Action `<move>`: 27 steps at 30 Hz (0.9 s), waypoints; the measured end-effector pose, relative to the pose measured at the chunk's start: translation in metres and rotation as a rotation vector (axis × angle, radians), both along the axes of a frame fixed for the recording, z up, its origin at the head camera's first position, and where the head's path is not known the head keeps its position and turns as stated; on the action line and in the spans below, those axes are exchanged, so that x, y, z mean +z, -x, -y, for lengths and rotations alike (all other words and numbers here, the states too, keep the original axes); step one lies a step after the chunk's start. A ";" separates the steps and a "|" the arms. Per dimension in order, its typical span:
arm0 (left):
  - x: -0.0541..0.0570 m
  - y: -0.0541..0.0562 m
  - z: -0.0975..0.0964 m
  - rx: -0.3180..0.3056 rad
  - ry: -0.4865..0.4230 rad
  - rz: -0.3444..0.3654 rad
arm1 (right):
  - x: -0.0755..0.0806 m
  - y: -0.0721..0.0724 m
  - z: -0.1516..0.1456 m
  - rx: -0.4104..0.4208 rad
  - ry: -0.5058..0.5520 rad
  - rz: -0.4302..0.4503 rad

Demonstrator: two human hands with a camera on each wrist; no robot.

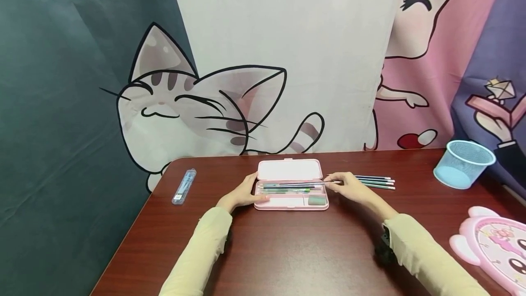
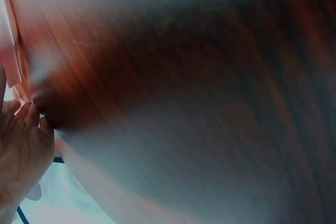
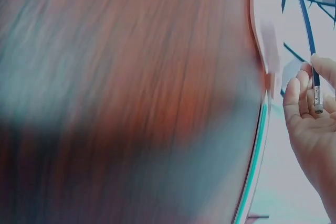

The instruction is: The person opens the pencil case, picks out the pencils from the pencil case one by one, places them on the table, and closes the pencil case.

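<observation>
A pink pencil case (image 1: 291, 208) lies open on the table, its lid (image 1: 289, 170) tipped back. Several pencils and pens (image 1: 285, 191) fill its long compartment, and a grey-green eraser (image 1: 317, 200) sits in the front right one. My left hand (image 1: 244, 192) grips the case's left end, the thumb over the front rim; part of that hand also shows in the left wrist view. Between thumb and fingers, my right hand (image 1: 348, 186) pinches a dark pencil (image 3: 307, 19) near its metal-banded eraser end. In the head view this pencil reaches left over the open case.
Several pencils (image 1: 376, 182) lie on the brown table (image 1: 296, 250) just right of my right hand. A clear, blue-patterned slim box (image 1: 184, 187) is at the far left. To the right stand a light-blue mesh basket (image 1: 463, 166) and a pink animal-shaped clock (image 1: 493, 245).
</observation>
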State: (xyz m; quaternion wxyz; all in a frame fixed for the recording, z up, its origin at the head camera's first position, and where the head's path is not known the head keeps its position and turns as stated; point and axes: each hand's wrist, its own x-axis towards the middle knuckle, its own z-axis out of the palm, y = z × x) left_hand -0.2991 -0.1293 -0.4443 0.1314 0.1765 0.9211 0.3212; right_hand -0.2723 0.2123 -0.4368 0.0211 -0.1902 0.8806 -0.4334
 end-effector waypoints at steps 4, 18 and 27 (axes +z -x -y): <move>0.001 -0.001 0.000 -0.002 -0.004 -0.002 | 0.001 -0.004 -0.016 -0.032 -0.005 -0.002; 0.001 0.000 0.000 -0.013 0.007 -0.023 | 0.006 -0.017 -0.083 -0.139 -0.056 -0.036; -0.001 0.001 0.001 -0.009 0.007 -0.012 | 0.002 -0.028 -0.117 -0.225 -0.074 0.021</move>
